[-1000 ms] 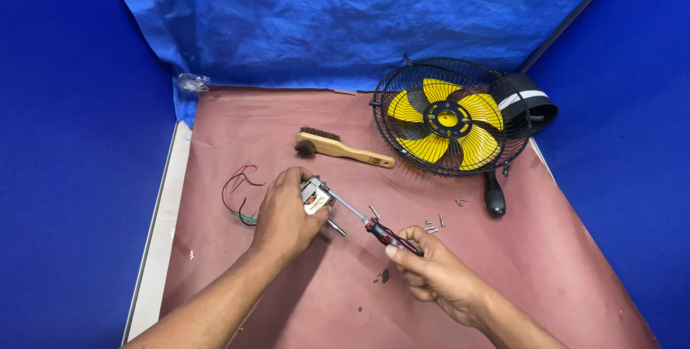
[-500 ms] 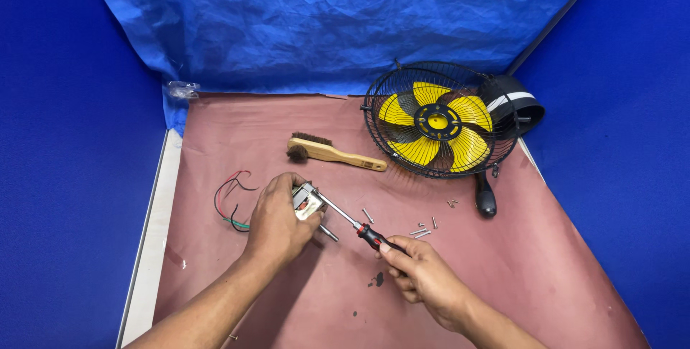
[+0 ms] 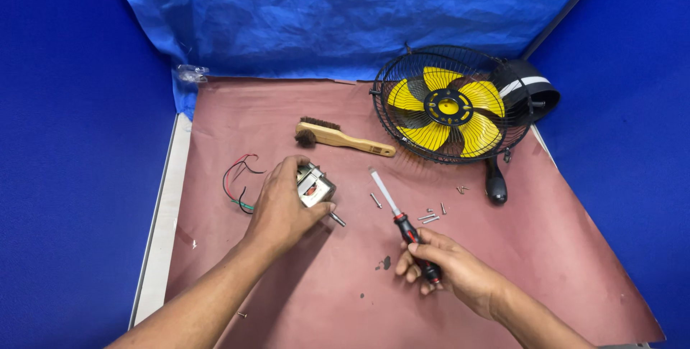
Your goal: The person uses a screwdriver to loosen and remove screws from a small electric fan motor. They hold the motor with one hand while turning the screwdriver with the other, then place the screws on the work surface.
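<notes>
My left hand [image 3: 282, 209] clamped round small motor [image 3: 314, 187], just below-left of wooden brush [image 3: 343, 138]. Right hand [image 3: 447, 271] gripping screwdriver [image 3: 402, 221] handle. Motor looks dense, rigid; I'd grab metal body, not thin wires [image 3: 237, 180].

Tabletop [image 3: 546, 248] showing reddish-brown; backdrop [image 3: 323, 11] showing blue. Fan [image 3: 449, 108] showing yellow blades, black cage. Screwdriver [image 3: 402, 223] showing red-black handle. Brush [image 3: 345, 138] showing tan wood.

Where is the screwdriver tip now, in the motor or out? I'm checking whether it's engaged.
Out. The screwdriver, held by the right hand, points up over bare mat, apart from the motor in the left hand.
</notes>
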